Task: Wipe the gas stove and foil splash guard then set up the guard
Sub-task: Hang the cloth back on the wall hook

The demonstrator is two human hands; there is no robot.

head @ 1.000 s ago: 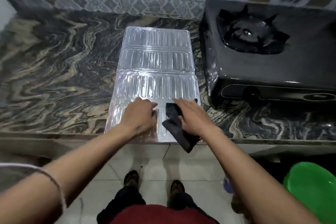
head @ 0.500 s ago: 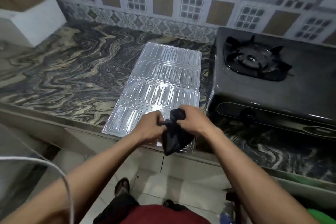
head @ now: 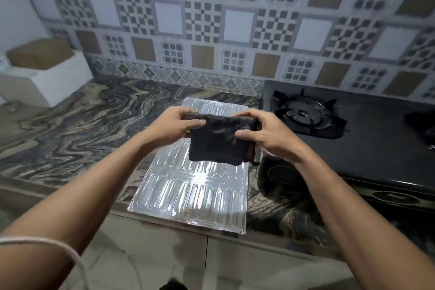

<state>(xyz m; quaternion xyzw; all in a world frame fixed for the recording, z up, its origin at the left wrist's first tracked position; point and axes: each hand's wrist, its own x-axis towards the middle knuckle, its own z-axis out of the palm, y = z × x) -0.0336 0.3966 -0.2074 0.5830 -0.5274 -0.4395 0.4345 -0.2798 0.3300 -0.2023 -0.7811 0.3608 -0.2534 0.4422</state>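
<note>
Your left hand [head: 175,125] and right hand [head: 263,133] each pinch an upper corner of the dark cloth [head: 220,140], thumbs on the near side and fingers curled behind, so that it hangs as a folded square in the air above the counter, clear of everything below it. Directly beneath it the foil splash guard [head: 195,192] lies flat on the marbled countertop [head: 70,129], its near edge jutting slightly past the counter's front edge and its far end close to the tiled wall [head: 211,19]. Just to its right sits the gas stove [head: 367,139], black, with one burner grate in plain sight. You cannot tell from here whether the stove top or the foil is already clean; the foil gleams under the light, but glare hides any grease. What is plain is that the guard is not yet standing up, so the setting-up step is certainly left. Judging by the way you hold the cloth, you seem to be folding or refolding it for wiping, which suggests the cleaning itself is not finished either.
</note>
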